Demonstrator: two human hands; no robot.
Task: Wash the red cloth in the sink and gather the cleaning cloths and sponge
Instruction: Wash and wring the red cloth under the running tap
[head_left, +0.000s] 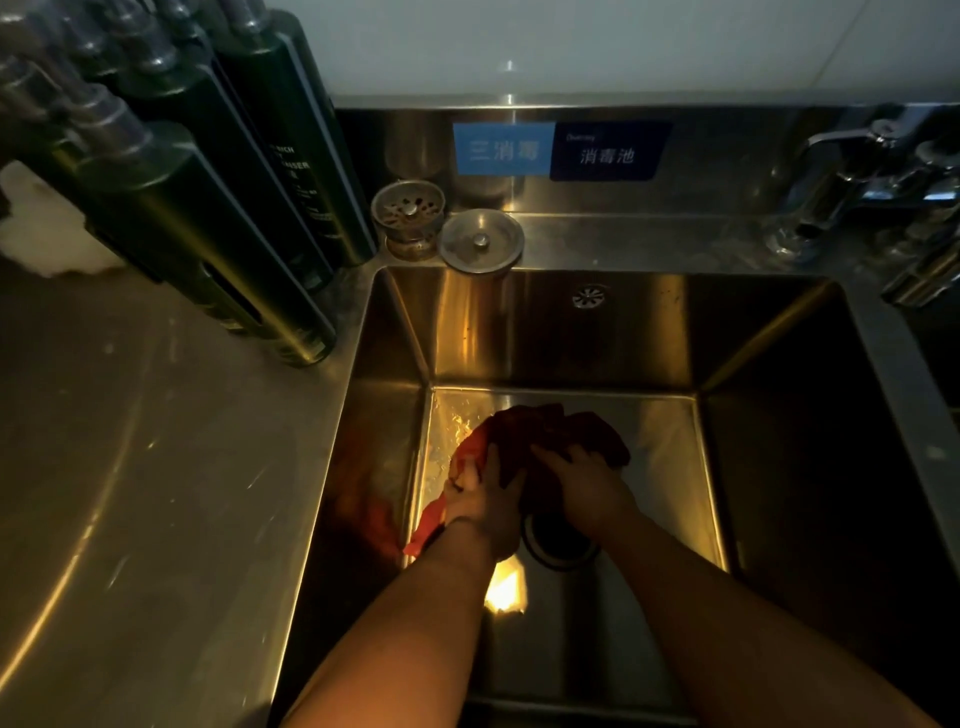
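The red cloth (550, 431) lies bunched on the floor of the deep steel sink (779, 415), just behind the drain hole (558, 540). Both my hands are down in the basin and grip it. My left hand (483, 499) clutches the cloth's left part, with a red tail hanging out below the wrist. My right hand (584, 480) presses and holds the darker right part. No sponge or other cleaning cloth can be made out for certain.
Dark pump bottles (218, 208) stand at the sink's back left, with something white (47, 223) beside them on the steel counter (156, 467). A drain strainer (409, 210) and a round plug lid (480, 240) sit on the back ledge. Taps (872, 171) are at the right.
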